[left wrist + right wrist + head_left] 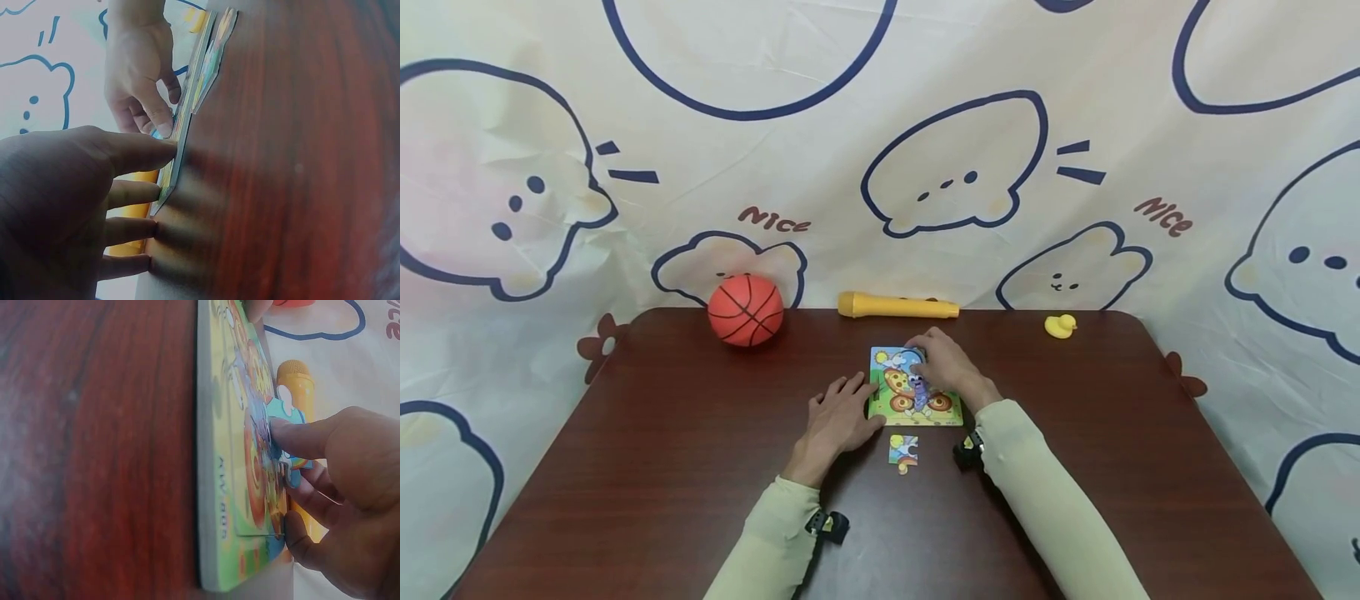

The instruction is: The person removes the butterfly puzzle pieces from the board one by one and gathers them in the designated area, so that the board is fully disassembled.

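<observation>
A butterfly jigsaw puzzle board (940,415) lies flat on the dark wooden table. My right hand (950,367) is over its upper right part, pinching a light-blue puzzle piece (284,411) between thumb and fingers; in the right wrist view the piece is tilted up from the board's surface. My left hand (844,417) is at the board's left edge. Its fingers are spread and fairly straight, with the thumb and fingertips touching the board's side and the tabletop. A loose puzzle piece (902,450) with a sun on it lies just below the board.
Along the table's back edge are a red toy basketball (746,310) at left, a yellow toy microphone (898,306) behind the board, and a yellow rubber duck (1060,326) at right. A cloth printed with cartoon faces (955,50) hangs behind the table.
</observation>
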Motion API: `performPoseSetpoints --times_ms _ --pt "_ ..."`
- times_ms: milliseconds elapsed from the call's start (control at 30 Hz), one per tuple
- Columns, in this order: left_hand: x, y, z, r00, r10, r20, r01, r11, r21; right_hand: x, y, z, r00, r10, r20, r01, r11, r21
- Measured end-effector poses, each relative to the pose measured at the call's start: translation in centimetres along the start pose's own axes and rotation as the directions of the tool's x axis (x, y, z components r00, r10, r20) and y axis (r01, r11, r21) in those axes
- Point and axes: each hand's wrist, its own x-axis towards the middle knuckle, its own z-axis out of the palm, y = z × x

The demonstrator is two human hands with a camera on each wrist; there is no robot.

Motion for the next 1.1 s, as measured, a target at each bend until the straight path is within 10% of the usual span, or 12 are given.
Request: performPoseSetpoints --times_ms 833,1100 --pt "0.2 0.5 -0.2 0.999 0.007 0.048 -0.008 1.0 0.028 -0.7 0.5 -0.3 1.0 0.018 -0.015 -0.015 0.987 0.157" --pt "0.9 0.7 0.0 0.985 0.139 0.098 -0.141 0.99 0.015 -0.6 0.7 -0.2 1.0 0.01 -0.007 -0.009 0.99 0.138"
